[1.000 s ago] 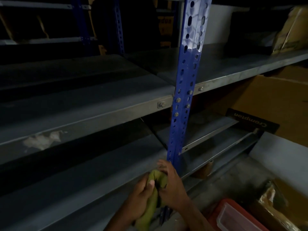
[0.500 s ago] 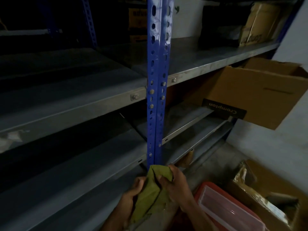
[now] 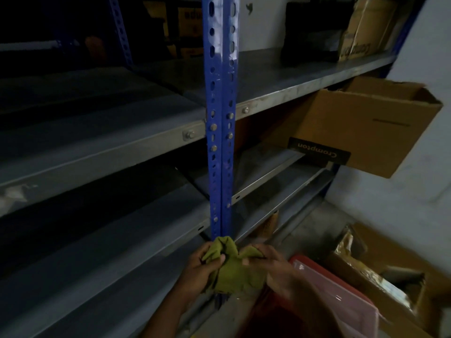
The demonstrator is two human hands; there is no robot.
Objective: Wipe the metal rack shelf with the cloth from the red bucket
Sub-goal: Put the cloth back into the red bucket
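An olive-green cloth (image 3: pixel 231 267) is bunched between both hands low in the middle of the view. My left hand (image 3: pixel 200 272) grips its left side and my right hand (image 3: pixel 273 267) pinches its right side. The cloth hangs in front of the foot of a blue perforated upright (image 3: pixel 220 118). Grey metal rack shelves (image 3: pixel 97 147) run left and right of the upright, the lower ones (image 3: pixel 102 259) just beyond my hands. The red bucket (image 3: pixel 317 279) sits on the floor at my right forearm, partly hidden by it.
A clear plastic piece (image 3: pixel 341 296) lies across the bucket. An open cardboard box (image 3: pixel 353 128) marked Crompton juts from the right shelf bay. Another torn box (image 3: pixel 390 276) stands on the floor at lower right. More boxes (image 3: pixel 361 28) stand on the upper right shelf.
The view has swung right, so the upright sits nearer the middle. Both hands have pulled the cloth away from the upright and spread it between them.
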